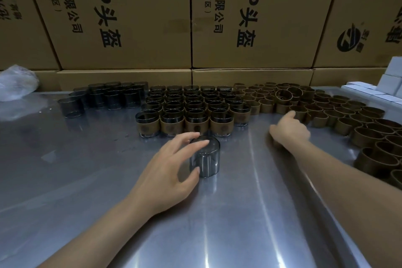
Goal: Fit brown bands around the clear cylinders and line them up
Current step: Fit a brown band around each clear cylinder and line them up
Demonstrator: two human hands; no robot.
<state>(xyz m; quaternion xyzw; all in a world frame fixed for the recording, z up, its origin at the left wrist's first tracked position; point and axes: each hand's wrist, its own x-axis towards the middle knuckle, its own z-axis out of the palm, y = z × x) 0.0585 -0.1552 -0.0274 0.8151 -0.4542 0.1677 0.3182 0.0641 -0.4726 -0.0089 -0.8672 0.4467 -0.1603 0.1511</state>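
The steel worktop [239,213] fills the lower frame, closest to the camera, with both forearms reaching over it from the bottom edge. Cardboard boxes [130,17] printed with black characters wall off the whole top of the frame.

Across the middle right, a wide spread of loose brown bands [339,115] stands on the worktop, openings up, running from upper centre down to the right edge; two bands on top of the spread lie tipped on their sides. At centre, banded cylinders [191,111] stand upright in tight rows, each with a brown band around its lower half. To their left, in the upper left of the worktop, is a cluster of bare cylinders [104,98], also upright. A crumpled clear bag [17,82] sits at the far left, and white boxes [389,85] are stacked at the far right.

The left hand [169,172] is at centre frame, its fingers [195,143] spread and curled over the rim of a single cylinder [205,159], thumb against its side. That cylinder stands upright, axis vertical, just in front of the banded rows and unbanded.

The right hand [289,128] is at centre right, loosely curled with the thumb out, beside the nearest bands; whether it touches one I cannot tell.
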